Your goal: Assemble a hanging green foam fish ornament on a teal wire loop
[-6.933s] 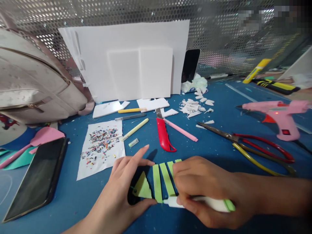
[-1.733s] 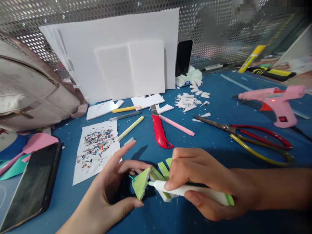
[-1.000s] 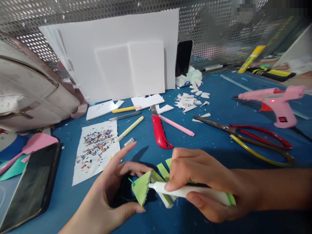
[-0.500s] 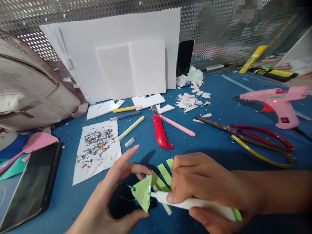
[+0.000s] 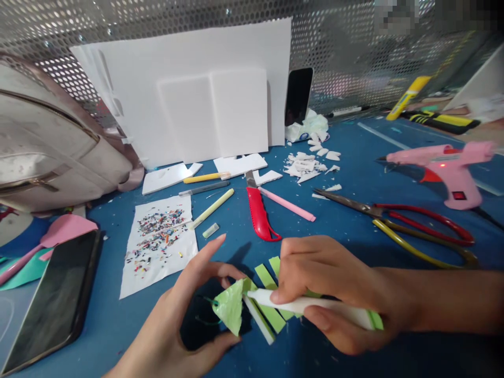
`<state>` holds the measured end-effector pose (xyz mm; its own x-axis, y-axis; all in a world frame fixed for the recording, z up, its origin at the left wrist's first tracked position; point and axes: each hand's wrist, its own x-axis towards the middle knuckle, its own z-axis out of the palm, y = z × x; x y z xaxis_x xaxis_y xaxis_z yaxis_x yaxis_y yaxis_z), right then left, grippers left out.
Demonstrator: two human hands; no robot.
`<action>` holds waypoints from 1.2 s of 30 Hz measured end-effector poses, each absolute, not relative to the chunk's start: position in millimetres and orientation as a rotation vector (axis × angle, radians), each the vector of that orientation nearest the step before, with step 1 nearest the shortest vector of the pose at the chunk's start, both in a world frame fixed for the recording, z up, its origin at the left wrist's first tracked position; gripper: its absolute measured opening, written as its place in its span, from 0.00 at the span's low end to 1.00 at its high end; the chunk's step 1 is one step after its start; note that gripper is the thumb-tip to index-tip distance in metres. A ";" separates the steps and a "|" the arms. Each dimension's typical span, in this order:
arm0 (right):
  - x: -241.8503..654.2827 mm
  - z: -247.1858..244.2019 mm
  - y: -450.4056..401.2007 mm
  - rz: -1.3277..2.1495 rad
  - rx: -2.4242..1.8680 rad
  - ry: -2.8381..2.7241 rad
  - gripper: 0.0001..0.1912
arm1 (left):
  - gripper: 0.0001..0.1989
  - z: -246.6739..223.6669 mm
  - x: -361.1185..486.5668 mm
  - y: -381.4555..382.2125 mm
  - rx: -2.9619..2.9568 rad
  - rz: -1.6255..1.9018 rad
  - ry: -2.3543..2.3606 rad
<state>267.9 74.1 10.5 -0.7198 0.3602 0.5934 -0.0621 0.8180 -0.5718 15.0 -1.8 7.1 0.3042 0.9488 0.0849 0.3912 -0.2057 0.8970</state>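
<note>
My right hand [image 5: 334, 289] grips a white marker [image 5: 295, 303] with a green end cap. Its tip touches the right edge of a light green triangular piece [image 5: 228, 307]. Thumb and fingers of my left hand [image 5: 185, 310] hold that piece at its lower and upper corners. A dark green thread or wire loops from a hole at its left point. Beneath the marker lie several light green strips [image 5: 270, 275] with white edges, partly hidden by my right hand.
A red utility knife [image 5: 260, 215], a pink marker [image 5: 289, 205] and pliers [image 5: 378, 211] lie beyond my hands. To the right stands a pink glue gun [image 5: 452, 163], its light lit. Paper with colored bits [image 5: 132, 273] and a phone [image 5: 47, 299] lie left.
The marker has shifted upward, its tip moving from the middle to the upper part of the green piece's right edge. My left hand has stayed nearly still.
</note>
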 end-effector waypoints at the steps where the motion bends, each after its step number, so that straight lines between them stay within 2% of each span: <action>1: 268.9 10.7 75.0 0.771 -0.217 -2.244 0.10 | 0.42 7.2 14.2 -1.7 1.765 0.857 1.237; 6: 275.8 20.9 81.5 0.946 -0.335 -2.088 0.11 | 0.47 15.0 5.0 -0.3 1.826 0.747 1.343; 9: 282.9 31.4 85.0 0.890 -0.404 -2.057 0.13 | 0.48 26.4 -3.4 7.9 1.902 0.714 1.333; 11: 288.6 36.8 86.3 0.833 -0.436 -2.080 0.12 | 0.40 32.5 -8.4 19.2 2.001 0.714 1.339; 14: 295.7 41.6 87.2 0.809 -0.494 -2.129 0.11 | 0.20 32.4 -13.0 43.6 2.233 0.627 1.422; 20: 304.7 48.1 87.7 0.853 -0.608 -2.239 0.09 | 0.10 17.4 -11.6 87.5 2.693 0.333 1.530; 25: 303.3 49.6 89.8 1.013 -0.809 -2.253 0.10 | 0.05 25.4 -1.5 88.7 2.651 0.462 1.443; 28: 294.4 50.3 89.6 1.091 -0.838 -2.229 0.09 | 0.02 32.7 8.7 78.1 2.429 0.635 1.386; 36: 272.6 56.5 85.7 1.225 -0.703 -2.226 0.09 | 0.05 43.8 16.6 53.5 2.308 0.888 1.253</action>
<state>272.6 85.7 56.5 -0.7417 0.6471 0.1763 0.1975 0.4620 -0.8646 16.6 53.5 43.8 0.4072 0.8428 0.3521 0.6114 -0.5379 0.5804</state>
